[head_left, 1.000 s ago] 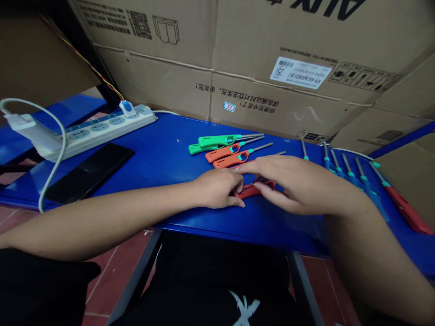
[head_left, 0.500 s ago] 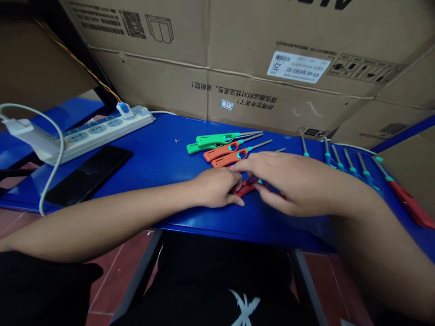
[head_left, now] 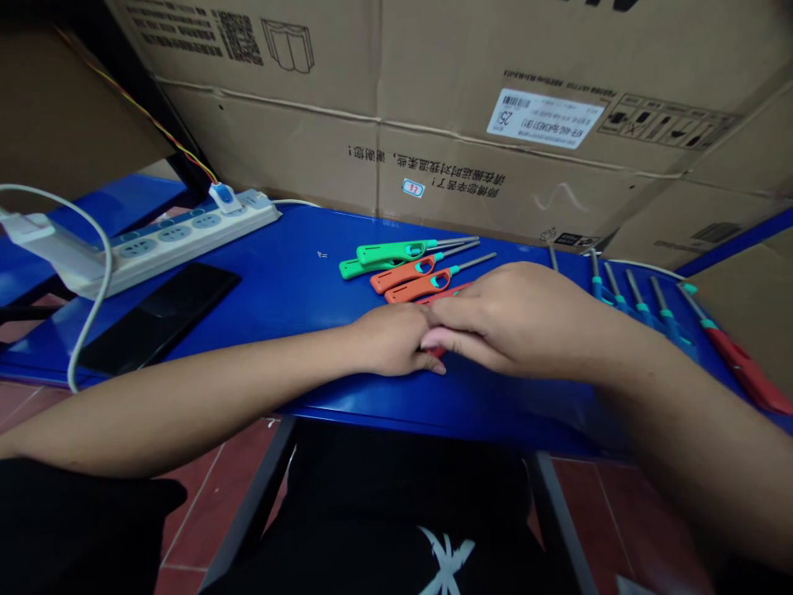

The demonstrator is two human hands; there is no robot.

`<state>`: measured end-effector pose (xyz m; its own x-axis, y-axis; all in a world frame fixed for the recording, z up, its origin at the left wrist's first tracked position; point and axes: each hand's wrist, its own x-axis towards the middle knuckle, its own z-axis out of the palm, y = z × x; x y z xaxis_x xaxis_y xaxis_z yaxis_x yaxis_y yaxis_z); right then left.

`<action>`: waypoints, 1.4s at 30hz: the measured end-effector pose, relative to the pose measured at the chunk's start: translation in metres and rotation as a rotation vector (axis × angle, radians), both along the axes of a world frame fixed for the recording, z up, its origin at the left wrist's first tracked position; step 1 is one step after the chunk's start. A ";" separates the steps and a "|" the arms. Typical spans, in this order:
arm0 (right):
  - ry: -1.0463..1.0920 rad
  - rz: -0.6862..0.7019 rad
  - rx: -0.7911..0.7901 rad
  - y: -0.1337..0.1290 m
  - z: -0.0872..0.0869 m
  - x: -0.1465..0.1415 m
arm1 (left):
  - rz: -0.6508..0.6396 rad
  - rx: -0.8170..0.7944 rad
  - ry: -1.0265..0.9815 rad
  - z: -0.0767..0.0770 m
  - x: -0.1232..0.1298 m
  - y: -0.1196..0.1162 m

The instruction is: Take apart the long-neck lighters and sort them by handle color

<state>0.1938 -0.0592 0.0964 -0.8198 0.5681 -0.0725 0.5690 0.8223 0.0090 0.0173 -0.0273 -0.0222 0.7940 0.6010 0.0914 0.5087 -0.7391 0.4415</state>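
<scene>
My left hand (head_left: 393,339) is closed on the handle of a red gas lighter (head_left: 439,352), whose end shows by the thumb. Over the rest of that lighter my right hand (head_left: 501,322) bends, its thumb and fingers pressed together against the left fingers; what they pinch is hidden. Behind the hands lies a second red lighter (head_left: 458,293), partly covered. Beyond it are two orange lighters, one (head_left: 418,287) nearer and one (head_left: 402,274) farther, and two green lighters (head_left: 393,253), one over the other, their metal tubes pointing right.
Several blue lighters (head_left: 644,310) and a red lighter (head_left: 743,364) lie at the right of the blue table (head_left: 297,306). On the left are a black phone (head_left: 164,314) and a white power strip (head_left: 192,235) with cables. A large cardboard box (head_left: 434,107) stands behind.
My right hand has moved left, and its parted thumb and fingers have come together by my left fingers. The red lighter between them is now mostly covered. My left hand stays in place.
</scene>
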 end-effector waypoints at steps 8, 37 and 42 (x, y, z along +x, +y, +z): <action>0.148 0.100 -0.149 0.010 -0.003 0.007 | 0.055 -0.028 0.123 0.007 0.002 -0.002; 0.122 0.149 -0.136 0.003 -0.008 0.026 | 0.025 -0.024 0.096 0.011 0.003 0.001; 0.032 0.053 0.025 0.004 -0.006 0.021 | 0.039 -0.029 0.096 0.012 0.004 0.001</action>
